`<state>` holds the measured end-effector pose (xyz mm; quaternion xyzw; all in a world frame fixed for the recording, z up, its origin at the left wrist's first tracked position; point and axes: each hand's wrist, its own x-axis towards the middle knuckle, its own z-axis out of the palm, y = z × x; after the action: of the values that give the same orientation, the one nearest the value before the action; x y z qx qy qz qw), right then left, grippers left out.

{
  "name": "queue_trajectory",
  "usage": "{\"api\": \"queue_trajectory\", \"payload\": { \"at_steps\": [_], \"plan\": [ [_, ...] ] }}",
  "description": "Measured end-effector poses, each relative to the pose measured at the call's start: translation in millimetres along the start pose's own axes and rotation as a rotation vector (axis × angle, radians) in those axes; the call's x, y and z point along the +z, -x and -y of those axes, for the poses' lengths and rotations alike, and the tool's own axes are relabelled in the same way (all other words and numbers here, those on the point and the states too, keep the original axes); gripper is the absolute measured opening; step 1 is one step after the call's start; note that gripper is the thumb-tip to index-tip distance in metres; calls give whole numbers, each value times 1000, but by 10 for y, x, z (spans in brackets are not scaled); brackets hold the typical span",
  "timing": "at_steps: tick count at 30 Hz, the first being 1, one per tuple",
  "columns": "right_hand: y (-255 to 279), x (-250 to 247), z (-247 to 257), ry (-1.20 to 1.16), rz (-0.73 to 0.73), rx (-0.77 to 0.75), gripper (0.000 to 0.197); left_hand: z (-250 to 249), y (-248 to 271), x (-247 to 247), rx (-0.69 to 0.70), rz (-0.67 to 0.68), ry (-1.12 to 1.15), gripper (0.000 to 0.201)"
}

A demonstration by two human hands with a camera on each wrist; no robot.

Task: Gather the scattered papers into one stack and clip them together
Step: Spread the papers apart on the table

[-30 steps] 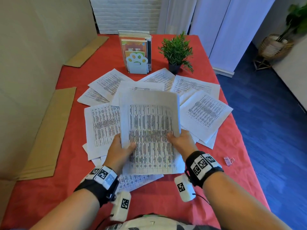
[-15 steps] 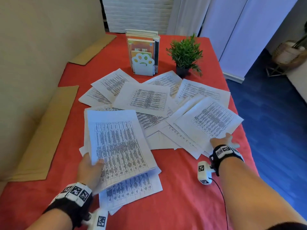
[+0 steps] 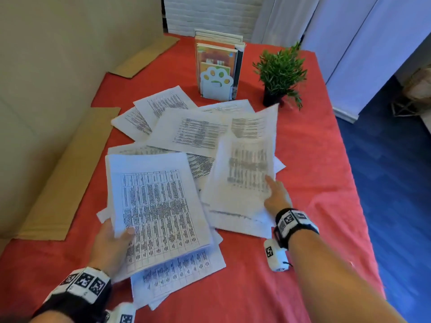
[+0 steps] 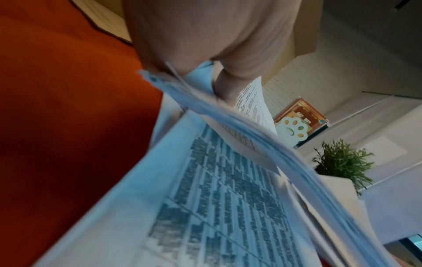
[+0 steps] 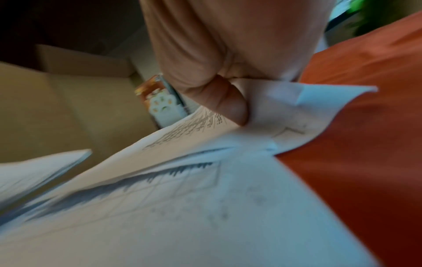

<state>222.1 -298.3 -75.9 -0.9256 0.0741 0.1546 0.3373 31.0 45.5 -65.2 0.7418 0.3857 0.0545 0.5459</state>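
Observation:
My left hand [image 3: 116, 236] grips a stack of printed sheets [image 3: 158, 206] by its near left corner, thumb on top, raised a little over more sheets [image 3: 186, 269] on the red tablecloth. In the left wrist view the stack [image 4: 239, 137] fans out from under the thumb [image 4: 228, 86]. My right hand [image 3: 274, 194] pinches the near corner of a blurred, lifted sheet [image 3: 245, 171]. The right wrist view shows the thumb [image 5: 228, 103] pressing on that sheet [image 5: 205, 137]. Several loose sheets [image 3: 191, 131] lie scattered behind. No clip is in view.
A book holder with a paw cut-out [image 3: 217, 82] and a small potted plant [image 3: 279, 71] stand at the back of the table [image 3: 314, 159]. Cardboard sheets [image 3: 63, 183] lie along the left wall. The table's right edge drops to a blue floor [image 3: 384, 183].
My right hand has taken hold of the sheet on the right and lifted it, swinging it left and upward. The left hand still holds the stack in about the same place.

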Motion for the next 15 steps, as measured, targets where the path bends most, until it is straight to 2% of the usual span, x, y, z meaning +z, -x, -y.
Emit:
{"api": "queue_trajectory", "payload": {
  "at_steps": [4,7,9,12,15],
  "plan": [
    [208,292,179,54,128,-81,83,39,-12,-81,4,-22,20,17],
    [281,317,295,130,10,-27,85,37,11,-110,-9,-9,62,13],
    [311,299,367,116,33,2,82,9,52,-98,4,6,70,15],
    [400,348,437,35,164,-38,73,-27,116,-52,22,33,61,19],
    [503,364,457,-11,142,-103,61,-74,153,26,27,69,39,21]
  ]
}}
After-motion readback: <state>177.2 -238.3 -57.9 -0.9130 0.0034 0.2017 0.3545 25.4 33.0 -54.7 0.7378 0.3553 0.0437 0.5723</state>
